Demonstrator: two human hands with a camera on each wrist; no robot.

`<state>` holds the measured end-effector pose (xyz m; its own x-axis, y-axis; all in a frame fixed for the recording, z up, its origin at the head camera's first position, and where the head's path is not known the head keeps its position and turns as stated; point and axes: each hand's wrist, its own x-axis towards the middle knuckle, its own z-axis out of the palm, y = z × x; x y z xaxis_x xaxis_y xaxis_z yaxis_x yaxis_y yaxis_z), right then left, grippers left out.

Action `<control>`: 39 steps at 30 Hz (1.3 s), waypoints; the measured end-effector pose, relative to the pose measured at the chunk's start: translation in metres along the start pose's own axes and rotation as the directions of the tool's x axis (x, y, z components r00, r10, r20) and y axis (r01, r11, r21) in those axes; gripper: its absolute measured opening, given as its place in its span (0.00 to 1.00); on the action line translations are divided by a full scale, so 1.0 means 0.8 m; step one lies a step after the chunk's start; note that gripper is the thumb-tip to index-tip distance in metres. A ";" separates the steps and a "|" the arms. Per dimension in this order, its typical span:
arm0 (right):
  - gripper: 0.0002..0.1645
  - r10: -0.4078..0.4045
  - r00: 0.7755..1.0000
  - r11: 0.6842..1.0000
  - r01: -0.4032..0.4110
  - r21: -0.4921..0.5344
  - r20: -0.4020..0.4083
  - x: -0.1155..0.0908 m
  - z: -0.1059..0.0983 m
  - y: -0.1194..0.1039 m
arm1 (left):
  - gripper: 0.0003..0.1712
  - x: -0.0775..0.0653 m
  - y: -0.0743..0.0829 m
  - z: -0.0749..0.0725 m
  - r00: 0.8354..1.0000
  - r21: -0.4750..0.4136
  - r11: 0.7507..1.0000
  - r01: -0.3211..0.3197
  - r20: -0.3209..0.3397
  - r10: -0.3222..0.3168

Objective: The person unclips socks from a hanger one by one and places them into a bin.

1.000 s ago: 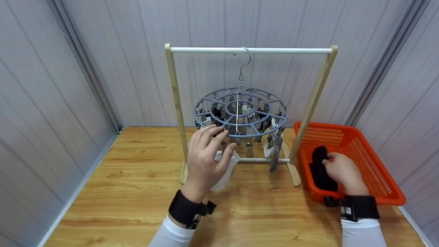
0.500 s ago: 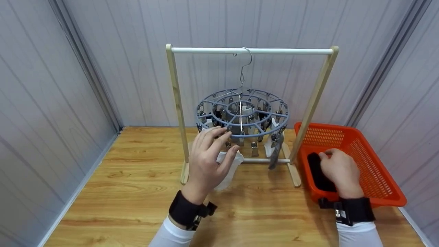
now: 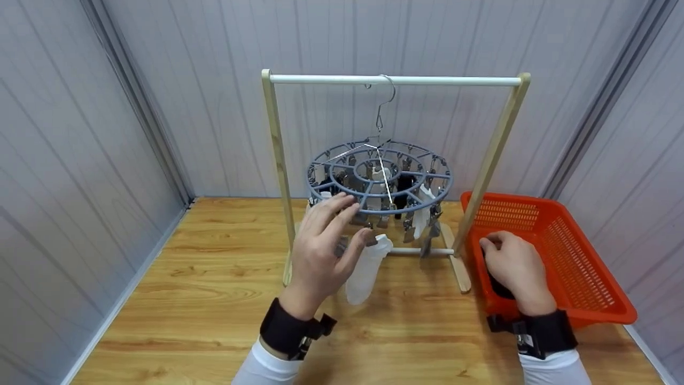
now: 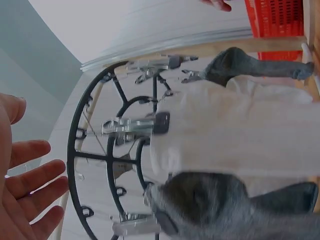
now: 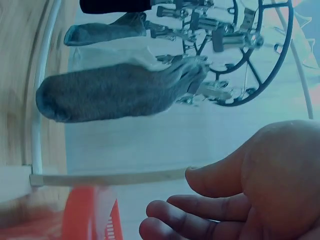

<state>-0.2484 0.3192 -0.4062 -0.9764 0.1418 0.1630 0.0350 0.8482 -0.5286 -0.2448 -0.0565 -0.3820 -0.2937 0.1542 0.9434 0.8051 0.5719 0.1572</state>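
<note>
My left hand [image 3: 323, 254] is raised at the front left of a round blue-grey clip hanger [image 3: 355, 200]; its fingers are spread and hold nothing. In the left wrist view the fingertips are close to the ring, and I cannot tell if they touch it. A white sock [image 3: 366, 270] hangs from a clip beside that hand, with grey socks [image 4: 200, 205] around it. My right hand [image 3: 513, 267] is over the orange basket [image 3: 598, 267], partly covering a black sock [image 3: 499, 283]. In the right wrist view its fingers are loosely bent with nothing between them. Another grey sock [image 5: 115, 92] hangs nearby.
The hanger hooks onto the white top bar [image 3: 454, 81] of a wooden stand [image 3: 497, 155], whose right foot [image 3: 460, 272] is beside the basket. Further white, grey and black socks [image 3: 404, 187] hang from the clips. Panelled walls [image 3: 214, 107] enclose the wooden tabletop [image 3: 214, 278].
The hanger has turned, and its white sock has swung right from behind my left hand. My right hand has moved left over the basket; the black sock has sunk lower and is now more hidden.
</note>
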 end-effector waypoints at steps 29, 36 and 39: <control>0.29 -0.245 0.953 0.947 0.198 0.252 0.175 -0.015 0.036 -0.046 | 0.25 -0.013 -0.004 -0.006 0.992 0.145 0.989 0.025 0.120 -0.042; 0.35 -0.320 0.913 0.904 0.215 0.371 0.252 -0.017 0.069 -0.056 | 0.24 -0.014 0.000 -0.003 0.991 0.105 0.994 0.007 0.131 -0.021; 0.37 -0.346 0.903 0.865 0.202 0.459 0.255 -0.015 0.091 -0.058 | 0.24 -0.015 0.003 -0.002 0.988 0.086 0.996 0.005 0.151 -0.018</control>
<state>-0.2534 0.2412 -0.4441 -0.9480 -0.2955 0.1178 -0.2648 0.5279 -0.8070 -0.2382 -0.0586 -0.3926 -0.3828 0.2638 0.8853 0.7563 0.6399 0.1363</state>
